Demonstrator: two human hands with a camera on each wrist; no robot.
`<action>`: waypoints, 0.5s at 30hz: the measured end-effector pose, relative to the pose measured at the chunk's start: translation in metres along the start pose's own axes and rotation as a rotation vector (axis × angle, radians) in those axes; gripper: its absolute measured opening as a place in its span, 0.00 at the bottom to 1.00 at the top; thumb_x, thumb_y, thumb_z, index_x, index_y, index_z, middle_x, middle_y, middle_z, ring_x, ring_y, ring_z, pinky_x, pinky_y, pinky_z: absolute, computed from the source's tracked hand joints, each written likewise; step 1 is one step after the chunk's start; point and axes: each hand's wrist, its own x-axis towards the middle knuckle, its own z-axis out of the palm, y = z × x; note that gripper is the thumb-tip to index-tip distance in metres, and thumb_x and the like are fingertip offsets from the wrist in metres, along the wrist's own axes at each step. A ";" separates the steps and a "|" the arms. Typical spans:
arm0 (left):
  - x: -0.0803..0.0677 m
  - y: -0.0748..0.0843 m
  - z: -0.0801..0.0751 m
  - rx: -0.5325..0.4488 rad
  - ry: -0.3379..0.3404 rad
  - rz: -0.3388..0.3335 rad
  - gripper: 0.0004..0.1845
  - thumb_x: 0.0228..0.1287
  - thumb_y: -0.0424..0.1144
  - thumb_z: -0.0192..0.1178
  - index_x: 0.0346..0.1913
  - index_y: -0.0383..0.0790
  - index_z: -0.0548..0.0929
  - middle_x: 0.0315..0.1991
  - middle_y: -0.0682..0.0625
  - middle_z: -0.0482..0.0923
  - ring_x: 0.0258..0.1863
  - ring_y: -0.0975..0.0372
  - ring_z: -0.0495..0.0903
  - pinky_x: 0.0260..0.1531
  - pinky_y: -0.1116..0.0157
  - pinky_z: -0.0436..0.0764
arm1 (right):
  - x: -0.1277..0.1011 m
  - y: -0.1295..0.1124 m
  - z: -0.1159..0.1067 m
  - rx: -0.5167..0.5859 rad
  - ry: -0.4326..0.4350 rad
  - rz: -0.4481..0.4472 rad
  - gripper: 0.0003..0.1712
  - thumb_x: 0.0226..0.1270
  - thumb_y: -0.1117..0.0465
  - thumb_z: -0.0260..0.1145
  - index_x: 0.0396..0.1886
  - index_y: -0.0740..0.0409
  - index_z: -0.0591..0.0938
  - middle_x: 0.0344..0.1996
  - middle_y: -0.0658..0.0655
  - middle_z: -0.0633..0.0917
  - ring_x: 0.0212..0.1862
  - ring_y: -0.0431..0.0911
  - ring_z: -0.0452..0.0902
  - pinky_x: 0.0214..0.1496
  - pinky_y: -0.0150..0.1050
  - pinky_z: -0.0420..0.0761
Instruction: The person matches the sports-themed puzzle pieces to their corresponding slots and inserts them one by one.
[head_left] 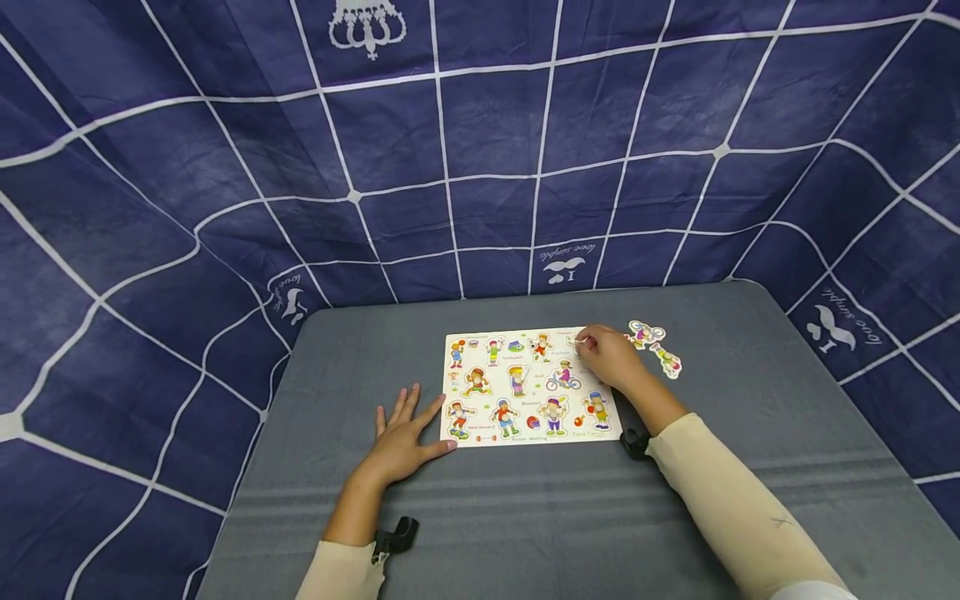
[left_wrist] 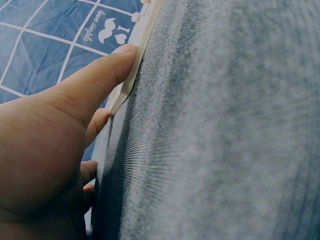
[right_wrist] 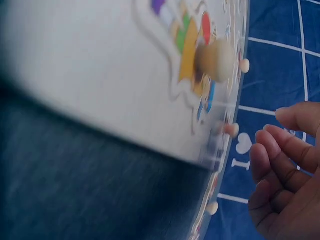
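Left hand point(head_left: 401, 442): fingers spread flat on the grey surface point(head_left: 750, 392), thumb against the puzzle board point(head_left: 528, 387) edge.
Right hand point(head_left: 611, 357): fingers curled over the board's far right corner; grip unclear.
Writing: "Roller skating", "Skateboard" on board.

puzzle board point(head_left: 525, 387): 1 | loose puzzle pieces point(head_left: 656, 346) beside it: 2 | hands: 2 | table point(head_left: 750, 400): 1

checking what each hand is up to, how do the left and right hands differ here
The left hand lies flat on the grey table, fingers straight, thumb against the puzzle board edge. The right hand hovers over the board's far right corner with fingers curled; any grip is unclear. Both wear cream sleeves.
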 end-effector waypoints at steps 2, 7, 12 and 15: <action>0.000 0.000 0.000 0.001 0.001 0.001 0.47 0.58 0.69 0.65 0.78 0.62 0.61 0.83 0.41 0.39 0.83 0.44 0.34 0.73 0.32 0.27 | -0.002 0.004 -0.001 0.000 0.012 -0.002 0.10 0.69 0.59 0.64 0.44 0.59 0.85 0.33 0.55 0.83 0.34 0.47 0.76 0.37 0.39 0.71; 0.001 -0.001 0.001 0.007 0.004 0.001 0.47 0.58 0.70 0.65 0.79 0.63 0.61 0.83 0.41 0.40 0.83 0.44 0.35 0.74 0.32 0.28 | -0.007 0.010 -0.006 0.004 0.037 0.004 0.10 0.68 0.61 0.62 0.43 0.60 0.85 0.33 0.56 0.83 0.35 0.48 0.76 0.38 0.38 0.72; 0.001 0.000 0.001 0.003 0.002 -0.001 0.47 0.57 0.70 0.65 0.78 0.63 0.61 0.83 0.41 0.39 0.83 0.44 0.34 0.73 0.32 0.28 | -0.012 0.018 -0.009 0.022 0.039 0.001 0.11 0.69 0.62 0.63 0.45 0.64 0.85 0.33 0.57 0.82 0.35 0.47 0.76 0.38 0.38 0.72; 0.001 -0.001 0.001 0.003 -0.002 -0.004 0.48 0.57 0.70 0.65 0.78 0.63 0.61 0.83 0.41 0.39 0.83 0.44 0.34 0.74 0.32 0.27 | -0.015 0.023 -0.011 0.016 0.044 0.009 0.11 0.69 0.61 0.65 0.46 0.64 0.85 0.33 0.57 0.82 0.35 0.47 0.76 0.38 0.38 0.72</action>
